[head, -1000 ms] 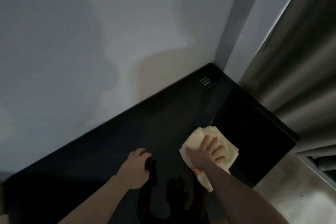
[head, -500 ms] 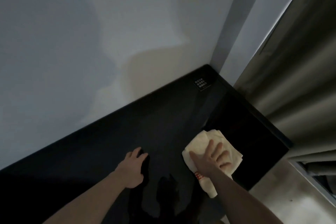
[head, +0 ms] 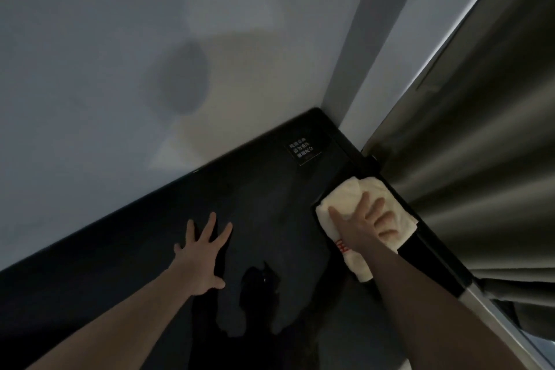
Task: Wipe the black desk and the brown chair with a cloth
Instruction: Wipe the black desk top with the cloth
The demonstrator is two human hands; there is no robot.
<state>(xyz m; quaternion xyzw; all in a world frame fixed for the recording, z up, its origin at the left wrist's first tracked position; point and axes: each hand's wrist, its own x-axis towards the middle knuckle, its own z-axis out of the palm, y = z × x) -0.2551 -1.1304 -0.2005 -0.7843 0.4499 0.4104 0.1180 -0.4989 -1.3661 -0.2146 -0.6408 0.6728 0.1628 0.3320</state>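
The glossy black desk runs along a pale wall into a corner. A cream cloth with red print lies on the desk near its right edge. My right hand presses flat on the cloth, fingers spread. My left hand rests flat on the bare desk to the left, fingers spread wide, holding nothing. The brown chair is not in view.
A small dark label with white text sits on the desk near the far corner. Grey-brown curtains hang just right of the desk's edge. The wall borders the desk's back side.
My right hand has slid the cloth farther away along the desk's right edge, toward the corner. My left hand opened from curled to flat and spread. The camera leaned closer in.
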